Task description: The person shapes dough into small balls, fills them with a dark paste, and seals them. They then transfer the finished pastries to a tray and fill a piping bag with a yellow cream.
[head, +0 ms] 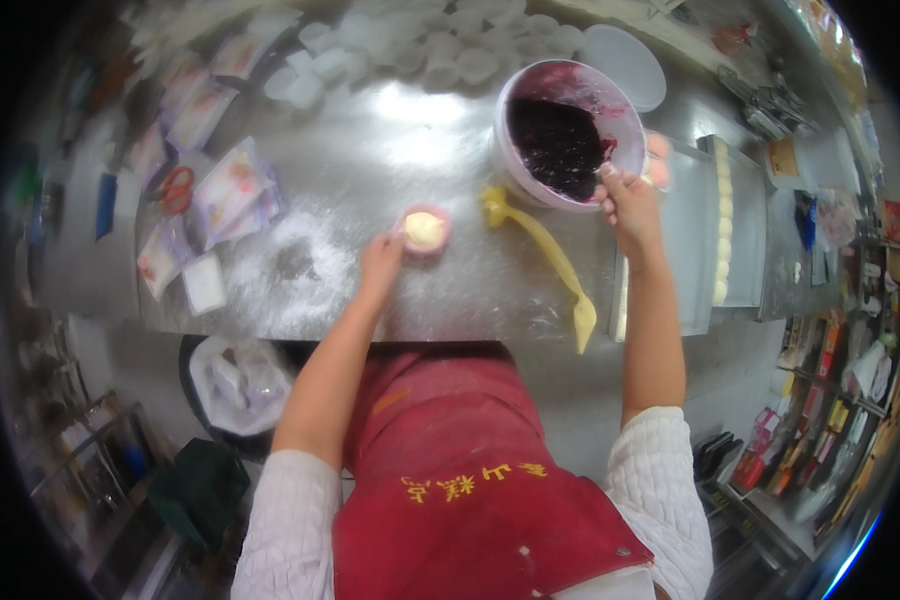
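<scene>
My left hand (pixel 382 264) holds the edge of a small round pink wrapper or dough piece (pixel 440 241) with a pale yellow cream mound (pixel 423 228) on it, just over the steel table. At the rim of a white bucket (pixel 508 161) my right hand (pixel 624 196) has its fingers closed, apparently on a utensil handle that is mostly hidden. Dark purple filling (pixel 555 142) lies inside the bucket and smears its inner wall. A yellow piping bag (pixel 544 244), long and limp, lies between the two hands, its tip over the table's front edge.
Translucent cups (pixel 442 56) and a round lid (pixel 626 67) stand at the back. Printed packets (pixel 229 191) and orange-handled scissors (pixel 176 190) lie left, near scattered flour (pixel 300 255). Metal trays (pixel 742 225), one with a row of dough balls (pixel 722 225), are right. A lined bin (pixel 236 382) stands below.
</scene>
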The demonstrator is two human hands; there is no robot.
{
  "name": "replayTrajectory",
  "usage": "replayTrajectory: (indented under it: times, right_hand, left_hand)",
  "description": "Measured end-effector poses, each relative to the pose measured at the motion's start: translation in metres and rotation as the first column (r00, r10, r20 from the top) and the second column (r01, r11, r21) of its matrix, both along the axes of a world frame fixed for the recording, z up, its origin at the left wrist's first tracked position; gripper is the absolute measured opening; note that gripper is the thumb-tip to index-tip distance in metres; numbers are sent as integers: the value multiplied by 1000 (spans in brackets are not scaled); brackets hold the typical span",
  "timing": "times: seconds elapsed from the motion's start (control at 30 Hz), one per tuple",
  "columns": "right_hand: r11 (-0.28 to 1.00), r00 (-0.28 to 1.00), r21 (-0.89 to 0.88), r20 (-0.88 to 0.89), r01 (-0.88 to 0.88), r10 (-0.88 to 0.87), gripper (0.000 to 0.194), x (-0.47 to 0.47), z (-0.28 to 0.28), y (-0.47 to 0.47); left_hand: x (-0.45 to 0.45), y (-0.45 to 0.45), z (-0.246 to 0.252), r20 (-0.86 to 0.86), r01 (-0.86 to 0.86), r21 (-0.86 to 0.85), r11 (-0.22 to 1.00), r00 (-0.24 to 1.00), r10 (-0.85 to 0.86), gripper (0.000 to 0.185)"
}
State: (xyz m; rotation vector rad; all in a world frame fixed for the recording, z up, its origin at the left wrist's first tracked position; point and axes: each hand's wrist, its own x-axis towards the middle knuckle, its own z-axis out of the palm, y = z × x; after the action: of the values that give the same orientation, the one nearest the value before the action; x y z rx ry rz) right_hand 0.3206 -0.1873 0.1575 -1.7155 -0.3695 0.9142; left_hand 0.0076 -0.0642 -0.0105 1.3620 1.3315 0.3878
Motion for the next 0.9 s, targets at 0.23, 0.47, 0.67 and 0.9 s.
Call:
replayTrajectory:
  times: [0.23, 0.47, 0.67, 0.9]
  right_hand:
    - [994, 990, 18, -87, -107, 109, 19, -93, -47, 19]
    - [976, 953, 62, 239, -208, 188, 14, -126, -74, 25]
    - [872, 574, -53, 733, -487, 365, 11, -127, -75, 22]
    - [758, 303, -90, 881, -646, 363, 20, -127, -65, 14]
  left_hand:
    - [7, 18, 5, -66, 30, -41, 999, 997, -33, 30]
    - [10, 23, 12, -21, -9, -142, 990, 1000, 6, 28]
    - [12, 29, 9, 53, -73, -301, 951, 994, 93, 25]
    - [13, 29, -3, 146, -113, -389, 914, 972, 182, 21]
